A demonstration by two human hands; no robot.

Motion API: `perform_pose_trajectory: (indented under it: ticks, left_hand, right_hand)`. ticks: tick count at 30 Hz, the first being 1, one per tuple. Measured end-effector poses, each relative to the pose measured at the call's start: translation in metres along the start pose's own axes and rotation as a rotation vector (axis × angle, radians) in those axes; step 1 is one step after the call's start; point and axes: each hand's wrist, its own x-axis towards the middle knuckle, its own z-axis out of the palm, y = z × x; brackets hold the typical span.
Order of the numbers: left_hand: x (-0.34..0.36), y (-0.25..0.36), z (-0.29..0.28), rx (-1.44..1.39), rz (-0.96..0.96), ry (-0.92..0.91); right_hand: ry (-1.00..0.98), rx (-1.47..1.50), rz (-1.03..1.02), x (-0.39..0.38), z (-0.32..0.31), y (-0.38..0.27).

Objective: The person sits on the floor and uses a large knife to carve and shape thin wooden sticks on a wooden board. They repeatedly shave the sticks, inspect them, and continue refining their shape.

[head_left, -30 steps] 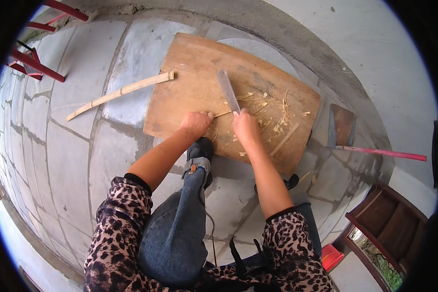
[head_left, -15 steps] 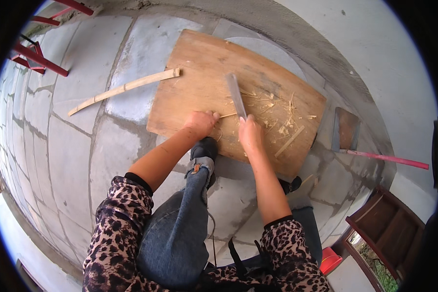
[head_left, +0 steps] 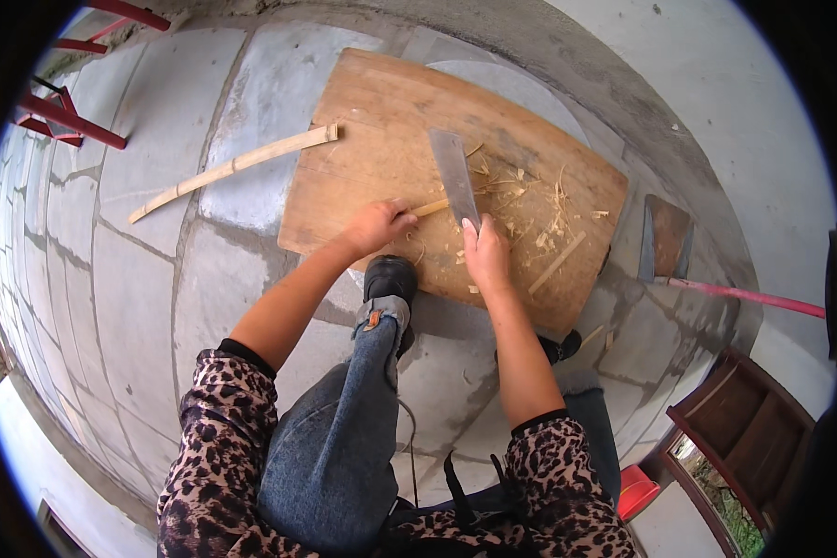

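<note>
A broad-bladed cleaver [head_left: 455, 172] is gripped by its handle in my right hand [head_left: 488, 253], its grey blade pointing away from me above the wooden board [head_left: 381, 102]. My left hand [head_left: 378, 226] pinches a short bamboo strip [head_left: 430, 208] near the board's near-left part. The strip's right end meets the blade or passes behind it; I cannot tell which. Pale shavings [head_left: 555, 214] lie scattered right of the cleaver. A thin split piece [head_left: 557, 263] rests by the board's right edge.
A long bamboo slat [head_left: 237, 165] overhangs the board's left edge. My shoe [head_left: 391, 278] is at the near edge. A flat-bladed tool with a pink handle [head_left: 749, 295] lies right. Red metal legs [head_left: 74, 121] stand far left, a red container [head_left: 636, 491] low right.
The cleaver's blade now shows its broad face instead of a narrow one. My left hand has shifted slightly left and up, and more of the bamboo strip shows.
</note>
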Motion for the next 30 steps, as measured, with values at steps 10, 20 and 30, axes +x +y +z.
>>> perform_pose_trajectory:
  ticks: [10,20,30]
  left_hand:
    - [-0.005,0.008,0.012,0.656,0.161,0.029]
    - [-0.007,0.005,0.017,0.629,0.094,-0.062]
    - [0.000,0.011,0.013,0.601,0.133,-0.051]
  right_hand:
    - [-0.108,-0.156,0.086,0.003,0.000,-0.026]
    - [0.065,-0.062,-0.066,0.006,-0.034,-0.076]
    - [-0.218,-0.290,0.167,0.007,0.011,-0.023]
